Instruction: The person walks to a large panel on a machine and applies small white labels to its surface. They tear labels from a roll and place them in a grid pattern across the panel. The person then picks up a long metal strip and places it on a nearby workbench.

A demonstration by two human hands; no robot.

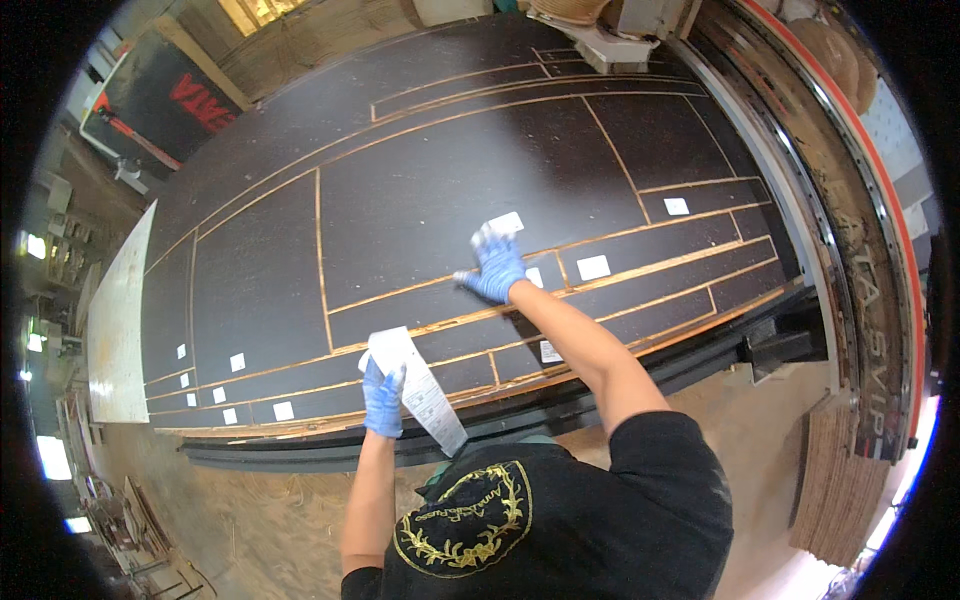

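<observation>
My left hand (382, 400), in a blue glove, grips a strip of white labels (428, 405) at the near edge of a large dark panel (410, 215). The strip's upper part bulges like a roll, and its printed tail hangs toward my body. Farther in, my gloved right hand (497, 268) lies on the panel with fingers stretched out and thumb pointing left. Its fingertips touch the edge of a white label (509, 222) stuck on a wide dark piece. Pale cut lines divide the panel into rectangles. Another label (534, 277) shows partly beside my right wrist.
More labels sit on cut pieces, such as one small label (237, 362) at left and another label (593, 267) right of my hand. A machine rail (850, 200) runs along the right side. A pale board (122, 320) borders the left end. Stacked sheets (840, 490) stand lower right.
</observation>
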